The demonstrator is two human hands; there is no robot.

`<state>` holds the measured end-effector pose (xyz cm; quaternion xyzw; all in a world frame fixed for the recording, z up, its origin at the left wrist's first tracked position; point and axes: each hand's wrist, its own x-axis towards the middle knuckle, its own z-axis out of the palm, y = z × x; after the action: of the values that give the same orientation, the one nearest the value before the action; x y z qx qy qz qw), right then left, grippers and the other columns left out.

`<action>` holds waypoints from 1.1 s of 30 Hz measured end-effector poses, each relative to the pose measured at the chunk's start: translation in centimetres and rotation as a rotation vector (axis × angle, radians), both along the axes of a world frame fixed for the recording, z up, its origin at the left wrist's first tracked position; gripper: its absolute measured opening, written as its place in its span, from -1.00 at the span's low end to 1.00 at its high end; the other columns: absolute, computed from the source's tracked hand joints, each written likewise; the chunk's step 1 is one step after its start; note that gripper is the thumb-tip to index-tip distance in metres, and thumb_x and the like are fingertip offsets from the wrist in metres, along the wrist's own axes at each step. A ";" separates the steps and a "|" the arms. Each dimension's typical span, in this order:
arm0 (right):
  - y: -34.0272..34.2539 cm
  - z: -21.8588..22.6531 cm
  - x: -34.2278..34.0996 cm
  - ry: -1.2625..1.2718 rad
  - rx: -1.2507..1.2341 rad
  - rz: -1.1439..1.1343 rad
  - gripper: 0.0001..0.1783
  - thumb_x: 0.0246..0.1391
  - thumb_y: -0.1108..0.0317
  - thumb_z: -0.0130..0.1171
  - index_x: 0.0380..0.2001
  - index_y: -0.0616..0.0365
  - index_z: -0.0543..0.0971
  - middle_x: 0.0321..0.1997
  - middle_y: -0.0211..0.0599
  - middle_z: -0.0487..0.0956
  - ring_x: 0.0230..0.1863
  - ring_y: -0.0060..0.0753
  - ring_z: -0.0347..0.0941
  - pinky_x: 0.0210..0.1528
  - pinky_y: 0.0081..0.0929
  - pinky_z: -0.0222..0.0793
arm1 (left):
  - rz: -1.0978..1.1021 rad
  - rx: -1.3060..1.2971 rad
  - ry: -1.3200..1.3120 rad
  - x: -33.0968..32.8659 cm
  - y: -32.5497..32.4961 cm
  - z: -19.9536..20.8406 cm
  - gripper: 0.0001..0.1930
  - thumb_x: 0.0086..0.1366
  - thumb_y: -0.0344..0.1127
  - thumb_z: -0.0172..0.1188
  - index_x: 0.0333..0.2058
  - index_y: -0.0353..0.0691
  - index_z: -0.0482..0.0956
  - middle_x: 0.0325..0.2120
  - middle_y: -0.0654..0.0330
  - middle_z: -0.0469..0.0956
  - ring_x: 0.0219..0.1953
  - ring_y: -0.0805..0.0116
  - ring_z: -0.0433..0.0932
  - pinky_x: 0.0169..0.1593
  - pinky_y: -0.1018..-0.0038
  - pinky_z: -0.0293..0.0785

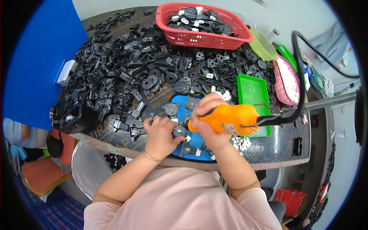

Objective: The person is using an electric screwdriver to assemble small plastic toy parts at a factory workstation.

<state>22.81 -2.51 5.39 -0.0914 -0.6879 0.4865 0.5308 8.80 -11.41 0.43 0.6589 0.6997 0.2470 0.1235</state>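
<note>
My right hand (210, 122) is wrapped round an orange electric screwdriver (234, 119), which lies nearly level with its tip end to the left. My left hand (161, 135) is closed on a black plastic part with a round disc (179, 130), the thumb on its near side and the fingers behind it. The screwdriver's front end is close beside that disc; whether the bit touches it is hidden. Beneath both hands is a blue mat (185, 145), bearing several similar black parts with discs, among them one (171, 109) beyond my left hand.
Loose black parts (115, 65) cover much of the table. A red basket (203, 40) of parts stands at the back. To the right are a green tray (253, 90), a pink basket (281, 90) of white pieces and small silvery pieces (240, 144). The screwdriver's black cable (301, 76) loops upward.
</note>
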 end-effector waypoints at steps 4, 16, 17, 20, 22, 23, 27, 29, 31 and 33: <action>0.0 -0.2 -1.3 -0.007 -0.080 0.057 -0.78 -0.10 0.54 0.19 -0.35 0.22 0.39 -0.30 -0.25 0.32 -0.50 -0.50 0.38 -0.41 -0.54 0.35 | -0.002 0.020 -0.011 -0.1 0.0 -0.1 -0.59 -0.24 -0.14 0.45 -0.35 -0.14 0.61 -0.41 0.28 0.48 -0.17 0.26 0.40 0.05 0.12 0.05; 1.0 -0.4 -2.5 -0.122 -0.031 0.209 -0.73 -0.21 0.71 0.15 -0.42 0.16 0.41 -0.37 -0.28 0.34 -0.47 -0.51 0.37 -0.42 -0.62 0.34 | 0.009 0.094 -0.004 -0.1 -0.1 -0.7 -0.64 -0.22 -0.13 0.43 -0.44 -0.14 0.58 -0.44 0.27 0.46 -0.19 0.26 0.39 0.03 0.10 0.07; 1.3 -0.2 -2.6 -0.144 0.056 0.209 -0.75 -0.21 0.66 0.18 -0.42 0.17 0.42 -0.36 -0.27 0.35 -0.47 -0.50 0.38 -0.42 -0.62 0.35 | 0.008 0.108 0.005 -0.1 0.0 -0.7 -0.64 -0.22 -0.12 0.43 -0.44 -0.14 0.57 -0.44 0.27 0.45 -0.20 0.26 0.39 0.03 0.11 0.07; 2.2 0.6 -2.0 -0.105 0.076 0.266 -0.76 -0.19 0.53 0.24 -0.41 0.17 0.42 -0.36 -0.26 0.35 -0.47 -0.49 0.39 -0.42 -0.59 0.36 | 0.013 0.140 -0.014 -0.1 -0.1 -0.7 -0.64 -0.23 -0.13 0.44 -0.44 -0.14 0.57 -0.45 0.26 0.45 -0.20 0.25 0.39 0.03 0.10 0.07; 2.3 2.0 -1.4 0.065 -0.089 0.297 -0.70 -0.16 0.30 0.28 -0.37 0.17 0.42 -0.35 -0.25 0.34 -0.48 -0.48 0.41 -0.43 -0.55 0.38 | 0.001 0.135 0.020 -0.1 -0.2 -0.4 -0.63 -0.23 -0.12 0.44 -0.44 -0.14 0.57 -0.44 0.26 0.45 -0.19 0.25 0.39 0.03 0.09 0.07; 2.3 3.3 -0.9 0.204 -0.146 0.308 -0.69 -0.14 0.28 0.26 -0.36 0.16 0.40 -0.34 -0.27 0.32 -0.51 -0.48 0.39 -0.44 -0.55 0.37 | -0.015 0.125 0.049 -0.1 -0.3 -0.3 -0.62 -0.24 -0.10 0.44 -0.44 -0.14 0.57 -0.43 0.26 0.45 -0.19 0.25 0.39 0.03 0.09 0.07; 2.9 5.9 3.3 0.279 -0.185 0.147 -0.64 -0.09 0.19 0.20 -0.33 0.15 0.33 -0.34 -0.30 0.26 -0.52 -0.50 0.28 -0.46 -0.54 0.27 | -0.020 0.188 0.087 -0.8 -0.9 0.0 -0.51 -0.14 0.06 0.35 -0.27 -0.12 0.59 -0.39 0.28 0.46 -0.20 0.25 0.39 0.04 0.11 0.05; 3.4 5.8 6.1 0.269 -0.157 0.056 -0.66 -0.07 0.20 0.18 -0.32 0.16 0.34 -0.34 -0.32 0.26 -0.50 -0.51 0.27 -0.41 -0.56 0.25 | 0.026 0.217 0.088 -1.9 -1.1 1.0 -0.52 -0.12 0.06 0.35 -0.27 -0.12 0.59 -0.38 0.28 0.46 -0.19 0.25 0.39 0.04 0.13 0.04; 4.0 5.3 9.4 0.275 -0.137 -0.060 -0.69 -0.02 0.24 0.15 -0.28 0.17 0.36 -0.32 -0.31 0.29 -0.47 -0.52 0.27 -0.39 -0.55 0.24 | 0.082 0.253 0.085 -3.7 -1.0 2.0 -0.55 -0.08 0.04 0.33 -0.26 -0.11 0.59 -0.36 0.27 0.46 -0.18 0.25 0.38 0.05 0.18 0.03; 4.6 4.1 12.3 0.290 -0.126 -0.127 -0.71 0.00 0.26 0.14 -0.26 0.17 0.37 -0.31 -0.31 0.30 -0.46 -0.52 0.28 -0.38 -0.55 0.24 | 0.120 0.244 0.174 -6.0 -0.3 1.9 -0.65 -0.09 -0.12 0.36 -0.30 -0.11 0.59 -0.36 0.27 0.47 -0.17 0.25 0.39 0.04 0.19 0.05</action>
<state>35.16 2.13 9.51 -0.0964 -0.5652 0.5022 0.6474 2.83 -11.74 2.32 0.6449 0.7106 0.2792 -0.0335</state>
